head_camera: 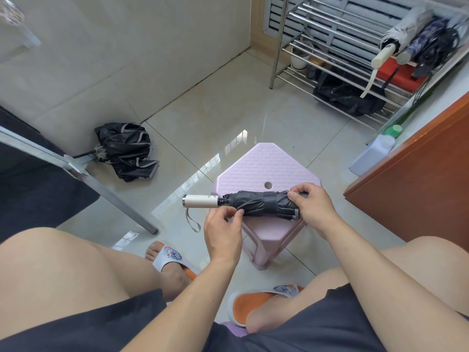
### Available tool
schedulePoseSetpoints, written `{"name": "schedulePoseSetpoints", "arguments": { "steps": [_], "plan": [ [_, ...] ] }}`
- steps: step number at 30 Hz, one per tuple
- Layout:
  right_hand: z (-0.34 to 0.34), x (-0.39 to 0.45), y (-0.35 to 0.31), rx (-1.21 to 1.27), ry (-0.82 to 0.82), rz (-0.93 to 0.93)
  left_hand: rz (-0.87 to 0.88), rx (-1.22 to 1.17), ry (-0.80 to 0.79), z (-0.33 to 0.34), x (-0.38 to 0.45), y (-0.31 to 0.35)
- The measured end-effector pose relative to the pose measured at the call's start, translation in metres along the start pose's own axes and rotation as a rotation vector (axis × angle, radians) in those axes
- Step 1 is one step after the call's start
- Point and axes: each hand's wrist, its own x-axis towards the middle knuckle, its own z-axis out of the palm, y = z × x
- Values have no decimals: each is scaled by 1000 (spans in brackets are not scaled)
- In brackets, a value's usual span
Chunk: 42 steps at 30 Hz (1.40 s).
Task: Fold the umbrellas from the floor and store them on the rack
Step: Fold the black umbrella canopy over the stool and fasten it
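Both hands pinch a folded black umbrella (264,205) atop the pink stool (269,166): left hand (223,231) near its handle, right hand (313,208) gripping its tip end.

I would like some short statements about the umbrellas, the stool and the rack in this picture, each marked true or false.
1. Both hands hold the dark umbrella over the pink stool. True.
2. The left hand grips the white handle. False: its fingers pinch the fabric near the handle; the handle is free.
3. Another black umbrella lies unfolded on the floor. True.
4. The metal rack holds no umbrellas. False: folded umbrellas lie on its top shelf.
5. The right hand rests on the knee. False: it holds the umbrella's tip end.
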Motion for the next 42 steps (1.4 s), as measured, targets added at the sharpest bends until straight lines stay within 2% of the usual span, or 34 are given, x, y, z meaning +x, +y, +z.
{"name": "schedulePoseSetpoints", "arguments": {
  "steps": [2, 4, 11, 14, 17, 21, 24, 28, 30, 34, 37, 39, 40, 42],
  "plan": [
    [0, -1, -1, 0, 2, 0, -14, -24, 8, 1, -1, 0],
    [0, -1, -2, 5, 3, 5, -98, -136, 7, 3, -2, 1],
    [-1, -2, -1, 12, -11, -14, -613, -707, -55, 5, -10, 26],
    [-1, -3, -1, 14, -11, -19, -743, -658, -65, 3, -3, 33],
    [-1, -5, -2, 10, -5, -23, -776, -566, -66, 3, -3, 35],
    [0, -4, -2, 6, -11, -24, -612, -415, 4, 1, 0, 34],
    [-1, -2, 0, -5, -4, -20, -597, -403, 36, -4, 5, 33],
    [0, -2, 0, -12, -7, -20, -576, -386, -72, -8, 7, 32],
    [0, -2, 0, -9, -8, -16, -413, -286, -126, -8, 6, 28],
    [0, -2, 1, -14, -10, -27, 229, 352, -96, -12, 9, 17],
    [0, -2, 2, -22, -8, -38, 641, 558, -85, -20, 27, 12],
    [-1, -2, 2, -19, -10, -42, 755, 658, -130, -22, 38, 15],
    [-1, -3, 2, -16, -13, -43, 739, 683, -167, -22, 42, 18],
    [0, -4, 1, -10, -18, -50, 592, 652, -273, -22, 47, 24]
  ]
}}
